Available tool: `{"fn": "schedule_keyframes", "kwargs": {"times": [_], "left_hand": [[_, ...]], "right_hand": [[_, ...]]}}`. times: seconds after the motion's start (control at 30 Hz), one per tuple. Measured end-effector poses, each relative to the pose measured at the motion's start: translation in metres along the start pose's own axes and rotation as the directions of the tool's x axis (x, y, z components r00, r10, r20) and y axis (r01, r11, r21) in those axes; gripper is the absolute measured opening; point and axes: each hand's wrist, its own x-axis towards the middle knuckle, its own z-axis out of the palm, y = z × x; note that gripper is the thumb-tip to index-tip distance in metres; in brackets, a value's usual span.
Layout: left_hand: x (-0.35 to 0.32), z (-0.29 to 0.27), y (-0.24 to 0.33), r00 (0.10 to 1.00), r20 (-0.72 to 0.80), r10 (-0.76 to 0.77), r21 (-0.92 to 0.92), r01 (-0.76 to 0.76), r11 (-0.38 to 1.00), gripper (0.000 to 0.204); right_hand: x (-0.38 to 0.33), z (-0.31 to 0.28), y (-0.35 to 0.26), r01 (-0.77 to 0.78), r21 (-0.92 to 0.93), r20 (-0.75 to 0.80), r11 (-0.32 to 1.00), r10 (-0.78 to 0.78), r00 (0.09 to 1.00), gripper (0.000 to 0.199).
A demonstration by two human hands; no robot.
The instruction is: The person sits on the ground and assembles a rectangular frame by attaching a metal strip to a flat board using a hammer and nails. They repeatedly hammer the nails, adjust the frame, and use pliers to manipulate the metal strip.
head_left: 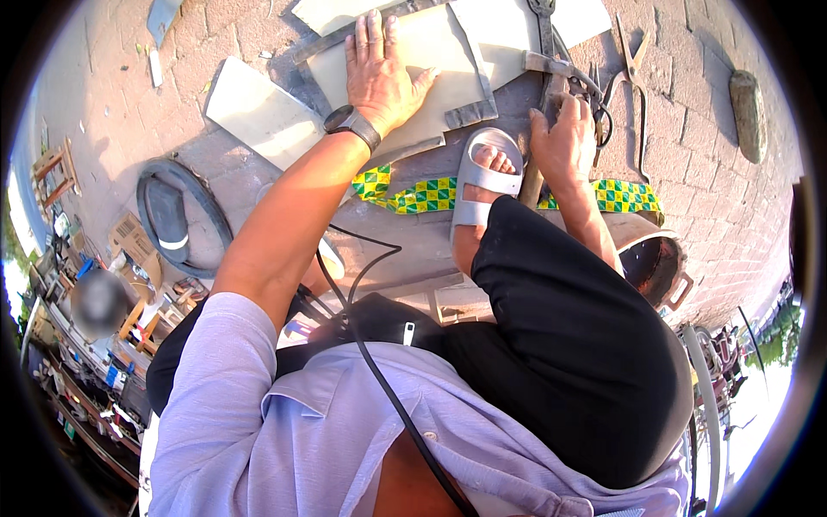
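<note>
Spread flat, my left hand (383, 82) presses on a cream-coloured sheet (431, 60) edged with dark grey strips (472, 112). A watch is on that wrist. My right hand (564, 142) is closed round the wooden handle of a hammer (532, 177), just right of my sandalled foot. The hammer's metal head (560, 65) lies beyond my fingers, and part of the handle is hidden under them. Beside these fingers are the dark looped handles of scissors (606, 125), partly covered. Farther right, a pair of long-handled metal shears (633, 73) rests with its blades apart.
Another pale sheet (263, 112) lies left of my forearm. A green-and-yellow checked strip (422, 196) runs under my sandal (491, 172). On the right are a bucket (663, 267) and a long stone (748, 116). A black rubber ring (185, 215) lies at left on the paving.
</note>
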Motion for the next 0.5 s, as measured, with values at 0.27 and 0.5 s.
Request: {"fn": "schedule_keyframes", "kwargs": {"times": [0.27,0.5], "left_hand": [[-0.003,0.015,0.001,0.996,-0.086,0.012,0.009,-0.011,1.000,0.104],[0.002,0.015,0.001,0.991,-0.136,0.006,0.017,-0.003,1.000,0.104]], "right_hand": [[-0.029,0.007,0.015,-0.271,-0.014,0.222,0.962,0.268,0.938,0.067],[-0.053,0.025,0.023,-0.144,0.050,0.106,0.988,0.138,0.985,0.069]]}}
